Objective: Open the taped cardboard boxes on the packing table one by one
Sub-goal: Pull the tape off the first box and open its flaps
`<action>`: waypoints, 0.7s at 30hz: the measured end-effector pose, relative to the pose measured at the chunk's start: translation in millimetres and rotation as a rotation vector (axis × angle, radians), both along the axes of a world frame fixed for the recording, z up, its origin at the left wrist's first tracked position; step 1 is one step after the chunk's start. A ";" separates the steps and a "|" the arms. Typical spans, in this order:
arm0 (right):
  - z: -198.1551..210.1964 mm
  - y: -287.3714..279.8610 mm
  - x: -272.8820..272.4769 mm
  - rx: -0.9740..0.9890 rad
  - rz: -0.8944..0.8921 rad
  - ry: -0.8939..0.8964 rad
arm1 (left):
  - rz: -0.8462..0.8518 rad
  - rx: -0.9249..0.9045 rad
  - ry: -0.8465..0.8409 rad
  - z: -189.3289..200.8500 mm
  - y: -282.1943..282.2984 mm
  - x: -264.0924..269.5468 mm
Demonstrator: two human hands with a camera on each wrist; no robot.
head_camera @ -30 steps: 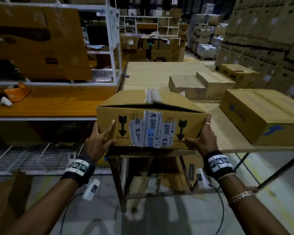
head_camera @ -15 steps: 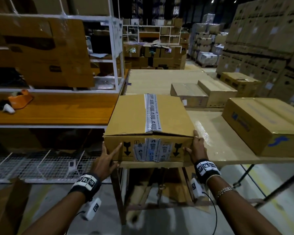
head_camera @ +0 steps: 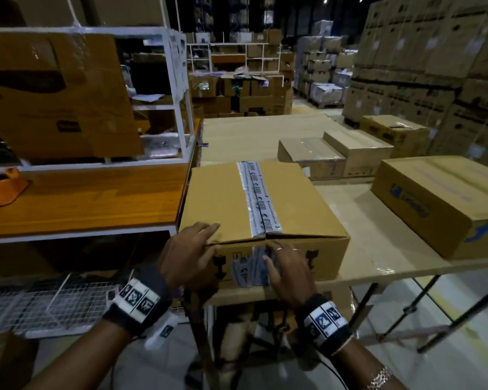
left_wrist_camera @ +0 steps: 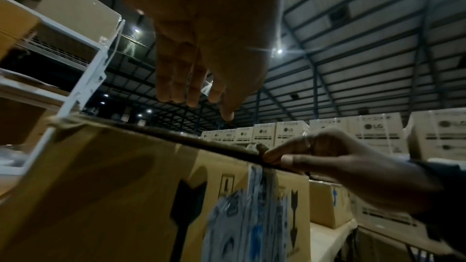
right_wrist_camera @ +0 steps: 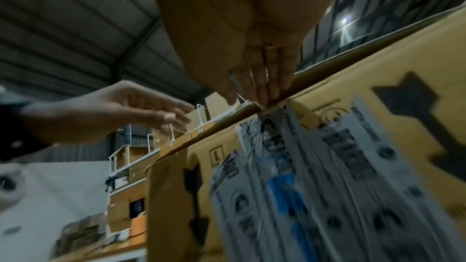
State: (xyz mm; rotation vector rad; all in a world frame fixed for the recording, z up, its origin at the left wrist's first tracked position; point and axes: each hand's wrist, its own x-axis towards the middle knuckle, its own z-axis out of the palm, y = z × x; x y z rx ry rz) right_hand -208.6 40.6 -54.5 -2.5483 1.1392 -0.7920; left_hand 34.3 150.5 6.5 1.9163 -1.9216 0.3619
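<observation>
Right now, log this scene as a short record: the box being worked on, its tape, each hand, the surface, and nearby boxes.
box: taped cardboard box at the packing table's near edge, flaps down
tape: printed tape strip along the top seam, split at the front edge
left hand: left hand at the front left top corner, fingers straight over the lid
right hand: right hand on the front face, fingertips at the seam end
neighbours: larger closed box to the right; two smaller boxes behind

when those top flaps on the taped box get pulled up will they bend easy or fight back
The flaps will probably flex: the near edge already bows open. The tape is split at that edge but intact along the seam, so expect resistance. The box looks squat and unlikely to tip.
</observation>
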 end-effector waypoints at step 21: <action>88.7 -110.3 -45.4 -0.081 -0.210 -0.122 | -0.544 0.221 -0.302 105.2 -268.9 -78.9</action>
